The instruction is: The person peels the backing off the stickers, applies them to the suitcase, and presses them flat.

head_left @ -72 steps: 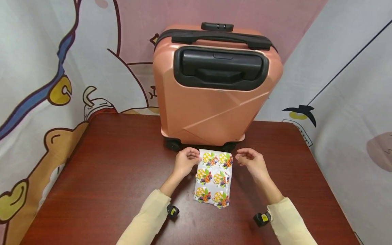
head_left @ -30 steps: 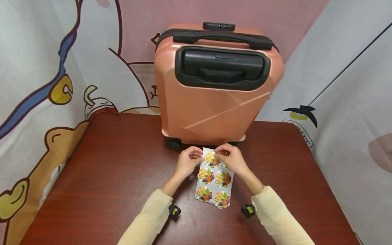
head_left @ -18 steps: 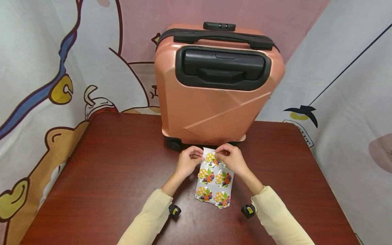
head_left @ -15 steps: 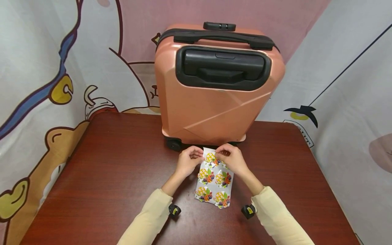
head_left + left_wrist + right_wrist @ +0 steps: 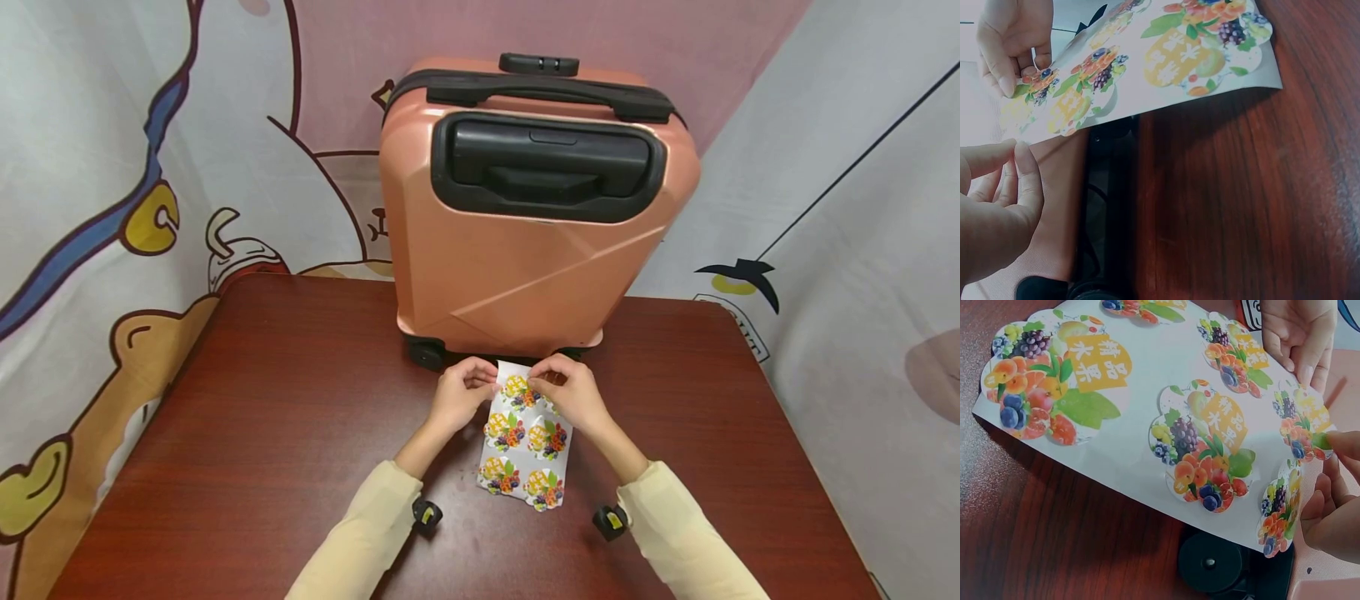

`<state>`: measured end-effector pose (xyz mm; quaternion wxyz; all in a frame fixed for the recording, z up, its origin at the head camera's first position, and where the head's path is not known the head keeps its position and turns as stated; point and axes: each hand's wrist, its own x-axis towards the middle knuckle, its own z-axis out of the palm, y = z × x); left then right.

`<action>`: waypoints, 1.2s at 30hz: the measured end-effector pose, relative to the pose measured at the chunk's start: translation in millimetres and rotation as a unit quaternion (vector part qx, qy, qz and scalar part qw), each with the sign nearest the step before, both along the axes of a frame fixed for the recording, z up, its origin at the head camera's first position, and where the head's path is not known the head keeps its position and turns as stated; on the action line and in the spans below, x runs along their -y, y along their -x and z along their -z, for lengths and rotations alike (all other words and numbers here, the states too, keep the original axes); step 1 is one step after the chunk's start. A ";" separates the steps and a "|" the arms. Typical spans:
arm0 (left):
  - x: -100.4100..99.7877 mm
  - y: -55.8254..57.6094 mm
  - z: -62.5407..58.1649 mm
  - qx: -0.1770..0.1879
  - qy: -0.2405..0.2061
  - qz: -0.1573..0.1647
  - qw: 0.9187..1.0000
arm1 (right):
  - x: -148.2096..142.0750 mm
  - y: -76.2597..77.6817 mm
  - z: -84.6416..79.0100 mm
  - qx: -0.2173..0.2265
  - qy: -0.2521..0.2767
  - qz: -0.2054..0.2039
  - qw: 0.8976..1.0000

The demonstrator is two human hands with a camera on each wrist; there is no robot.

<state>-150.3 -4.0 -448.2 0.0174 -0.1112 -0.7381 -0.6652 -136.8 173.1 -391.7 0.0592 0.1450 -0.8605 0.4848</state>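
1. Head cam: table [image 5: 262,400] and suitcase [image 5: 510,267] are shot from above, faced forward and down, farthest back.
2. Left wrist: sticker sheet [image 5: 1129,81] gets caught super close, kinda sideways.
3. Right wrist: same sheet's shared, just seen from the opposite side.

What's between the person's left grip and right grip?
In the head view, the top of the sticker sheet lies between the left grip and the right grip.

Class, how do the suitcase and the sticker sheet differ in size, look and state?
The suitcase is larger than the sticker sheet. The suitcase is pinkish-orange and black; the sheet is white with fruit stickers. The suitcase stands upright; the left hand pinches the sheet.
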 end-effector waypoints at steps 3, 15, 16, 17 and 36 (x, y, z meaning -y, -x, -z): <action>1.1 -5.9 -13.2 0.002 -0.003 0.005 1.000 | -6.7 4.9 13.7 -0.005 -0.002 -0.006 1.000; 3.6 -8.0 -25.7 0.057 -0.031 0.015 0.998 | -15.2 3.0 24.3 -0.004 0.006 -0.017 1.000; 3.4 -6.7 -24.1 0.064 -0.032 0.015 0.997 | -15.5 3.0 24.2 -0.004 0.005 -0.017 1.000; 3.1 -5.6 -22.2 0.068 -0.031 0.015 0.997 | -15.5 2.8 23.7 -0.003 0.004 -0.015 1.000; -5.9 17.6 28.7 0.111 -0.022 -0.003 0.994 | -24.9 1.3 22.6 0.087 0.047 -0.009 0.995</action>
